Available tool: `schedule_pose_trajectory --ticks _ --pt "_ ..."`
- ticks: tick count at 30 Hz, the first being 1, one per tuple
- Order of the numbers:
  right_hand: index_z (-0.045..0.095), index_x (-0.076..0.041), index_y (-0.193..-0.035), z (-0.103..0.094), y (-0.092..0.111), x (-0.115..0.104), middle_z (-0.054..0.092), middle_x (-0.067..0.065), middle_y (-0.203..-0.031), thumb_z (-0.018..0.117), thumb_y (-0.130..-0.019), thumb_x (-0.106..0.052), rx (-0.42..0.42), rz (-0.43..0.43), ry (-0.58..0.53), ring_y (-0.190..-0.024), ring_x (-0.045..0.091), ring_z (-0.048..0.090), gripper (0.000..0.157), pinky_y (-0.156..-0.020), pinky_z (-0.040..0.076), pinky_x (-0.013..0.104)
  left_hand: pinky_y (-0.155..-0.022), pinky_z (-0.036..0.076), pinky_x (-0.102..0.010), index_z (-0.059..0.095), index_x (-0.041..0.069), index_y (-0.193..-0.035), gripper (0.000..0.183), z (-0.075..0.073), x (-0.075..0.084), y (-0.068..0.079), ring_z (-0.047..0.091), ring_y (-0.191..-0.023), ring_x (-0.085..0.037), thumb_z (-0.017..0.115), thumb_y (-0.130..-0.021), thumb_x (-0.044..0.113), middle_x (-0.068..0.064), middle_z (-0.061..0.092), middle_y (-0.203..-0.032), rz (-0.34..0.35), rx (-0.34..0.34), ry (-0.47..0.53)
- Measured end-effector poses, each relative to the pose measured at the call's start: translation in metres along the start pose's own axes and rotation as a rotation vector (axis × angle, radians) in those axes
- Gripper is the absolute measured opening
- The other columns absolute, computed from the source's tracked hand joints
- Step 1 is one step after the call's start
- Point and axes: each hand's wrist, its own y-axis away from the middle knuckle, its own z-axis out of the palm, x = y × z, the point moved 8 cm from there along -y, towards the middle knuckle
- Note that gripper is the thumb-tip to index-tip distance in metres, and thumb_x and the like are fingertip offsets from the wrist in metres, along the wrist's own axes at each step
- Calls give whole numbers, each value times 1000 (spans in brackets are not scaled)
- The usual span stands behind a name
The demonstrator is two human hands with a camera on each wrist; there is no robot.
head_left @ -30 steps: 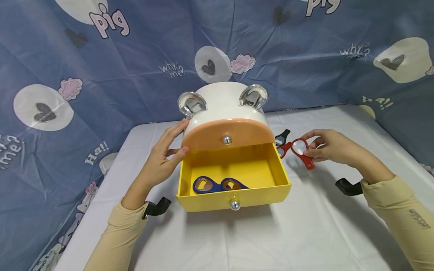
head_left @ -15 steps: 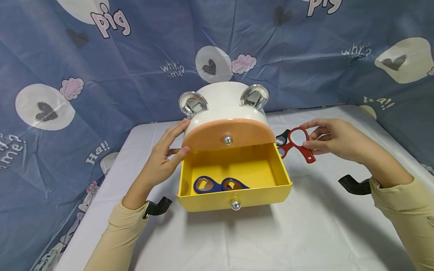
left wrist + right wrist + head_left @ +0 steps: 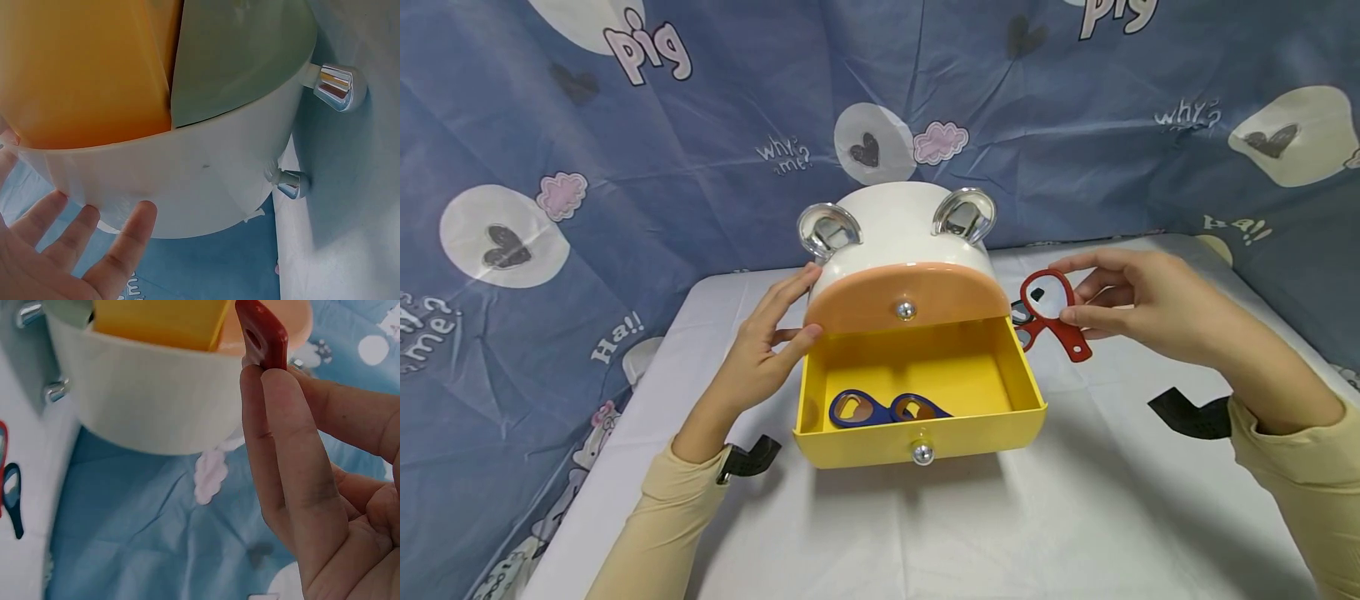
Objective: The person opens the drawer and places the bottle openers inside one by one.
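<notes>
My right hand pinches a red magnifying glass by its rim, right of the yellow drawer; in the right wrist view its red edge shows between thumb and fingertips. Behind it, partly hidden, lie another red magnifying glass and a black one. My left hand rests against the left side of the white cabinet, thumb at the front edge. Spread fingertips touch its white wall in the left wrist view. Two blue-rimmed lenses lie inside the pulled-out drawer.
The cabinet carries two silver ears and a peach upper front with a silver knob. It stands on a white-covered table. A blue printed cloth hangs behind and at the sides.
My right hand has raised the red magnifying glass and moved it left towards the cabinet, overlapping the black one in view. The left hand, drawer and blue-rimmed lenses stay put.
</notes>
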Motion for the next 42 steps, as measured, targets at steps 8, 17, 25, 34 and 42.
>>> schedule_pose_trajectory --ticks 8,17,25,34,42 --pt "69 -18 -141 3 6 -33 74 7 -100 88 -91 -13 27 -106 35 -84 3 76 53 -73 64 18 -98 59 -18 40 30 -167 70 -1 0 0 40 -159 -15 66 -106 9 8 35 -175 3 2 -2" --pt "69 -18 -139 21 4 -57 76 2 -97 88 -91 -13 -35 -162 36 -86 8 77 52 -77 63 19 -98 59 -18 40 30 -167 69 -1 2 0 40 -159 -16 66 -106 10 8 35 -175 -2 -1 -3" --pt "69 -16 -136 41 1 -64 78 -1 -95 87 -92 -14 -110 -174 17 -84 10 76 48 -76 64 25 -98 59 -18 40 31 -167 69 -1 2 0 39 -159 -16 66 -107 12 9 35 -175 -5 -3 -6" --pt "70 -14 -128 57 -1 -70 76 -3 -89 85 -93 -9 -151 -201 34 -78 12 73 39 -73 63 27 -98 60 -19 40 31 -167 69 0 2 0 39 -159 -14 66 -107 10 10 35 -175 -6 -4 4" --pt "74 -18 -125 63 -2 -81 75 -10 -88 85 -93 -10 -130 -288 139 -79 5 69 35 -73 61 26 -98 60 -19 40 31 -167 69 0 1 0 39 -159 -14 66 -107 11 10 34 -175 -5 -5 3"
